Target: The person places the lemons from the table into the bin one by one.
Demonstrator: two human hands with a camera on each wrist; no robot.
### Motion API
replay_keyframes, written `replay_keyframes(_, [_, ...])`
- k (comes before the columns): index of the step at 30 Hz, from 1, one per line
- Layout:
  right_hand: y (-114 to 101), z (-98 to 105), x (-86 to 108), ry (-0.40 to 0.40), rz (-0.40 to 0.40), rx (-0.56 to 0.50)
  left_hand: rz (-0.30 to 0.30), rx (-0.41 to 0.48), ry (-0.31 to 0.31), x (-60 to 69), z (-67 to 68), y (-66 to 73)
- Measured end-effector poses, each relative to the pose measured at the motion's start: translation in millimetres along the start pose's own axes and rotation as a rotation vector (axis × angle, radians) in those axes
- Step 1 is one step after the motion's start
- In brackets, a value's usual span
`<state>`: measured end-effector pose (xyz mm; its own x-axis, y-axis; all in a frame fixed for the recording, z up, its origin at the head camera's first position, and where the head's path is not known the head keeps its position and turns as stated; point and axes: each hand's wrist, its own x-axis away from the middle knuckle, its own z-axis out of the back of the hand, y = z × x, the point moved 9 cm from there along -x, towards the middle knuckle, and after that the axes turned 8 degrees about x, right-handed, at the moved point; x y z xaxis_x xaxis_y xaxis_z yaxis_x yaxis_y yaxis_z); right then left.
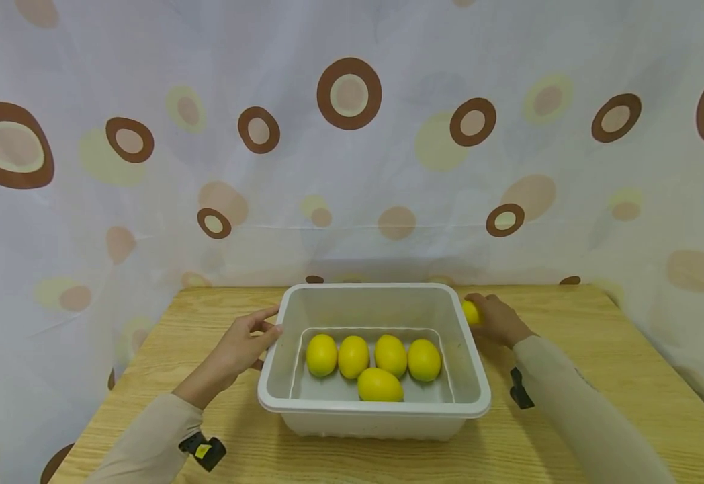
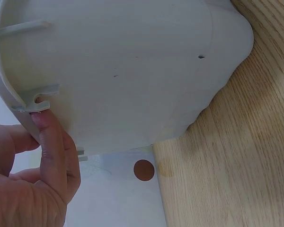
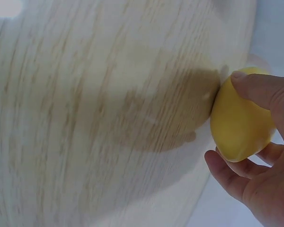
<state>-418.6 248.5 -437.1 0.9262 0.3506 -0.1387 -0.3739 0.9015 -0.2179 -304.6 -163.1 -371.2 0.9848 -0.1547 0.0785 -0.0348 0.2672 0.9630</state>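
A white plastic tub point(image 1: 376, 407) stands on the wooden table with several yellow lemons inside, four-sided and open at the top. Most of these lemons point(image 1: 355, 357) sit in a row, and one lemon point(image 1: 379, 385) lies on its side in front. My left hand point(image 1: 237, 349) holds the tub's left rim, its thumb at the top edge and its fingers point(image 2: 52, 151) beneath the lip. Beyond the tub's right side, my right hand point(image 1: 497, 318) grips another lemon point(image 3: 241, 118) between thumb and fingers, at or just above the table surface; exact contact cannot be told.
The wooden table point(image 1: 569, 336) runs back to a pale curtain point(image 1: 352, 168) printed with brown rings and spots. Both forearms wear dark wrist devices point(image 1: 203, 450) over light sleeves. The tub's wall stands between the right hand and the lemons inside.
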Motion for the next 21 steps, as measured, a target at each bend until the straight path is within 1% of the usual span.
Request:
replay_keyframes(7, [7.6, 5.7, 4.3, -0.021, -0.023, 0.007, -0.003, -0.002, 0.003, 0.2, -0.1, 0.6])
replay_keyframes(11, [10.8, 15.6, 9.5, -0.014, -0.035, 0.007, -0.004, 0.0, 0.001, 0.6, 0.0, 0.1])
replay_keyframes(15, [6.4, 33.5, 16.2, 0.007, -0.024, 0.005, -0.007, -0.003, -0.001, 0.9, -0.1, 0.5])
replay_keyframes(21, [-6.0, 71.2, 26.8, 0.033, -0.027, -0.009, -0.007, -0.009, 0.001, 0.6, -0.2, 0.9])
